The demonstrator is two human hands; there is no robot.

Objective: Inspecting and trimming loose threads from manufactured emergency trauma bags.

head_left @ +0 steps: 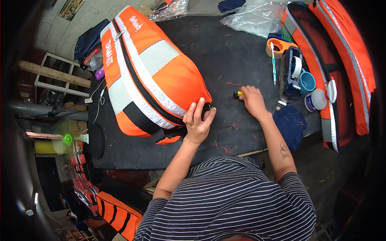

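Observation:
A large orange bag [177,78] with silver reflective strips, pale mesh patches and a long black zipper [138,80] lies on the black tabletop [225,48]. My left hand [197,123] is closed round the bag's near right end, by the zipper's end and a small dark piece of hardware between thumb and fingers. To the right, low over the table, my right hand [253,101] has its fingers closed on a small yellow-and-black object [239,94]. Most of that object is hidden by the fingers, so its kind does not show.
Red thread scraps [229,149] litter the tabletop. At right are a toothbrush [274,66], orange tape roll [274,49], tape dispenser [291,74], blue cup [306,81], white bottle [319,99], navy cloth [289,126] and another orange bag [341,72]. Clear plastic [253,18] lies at the back.

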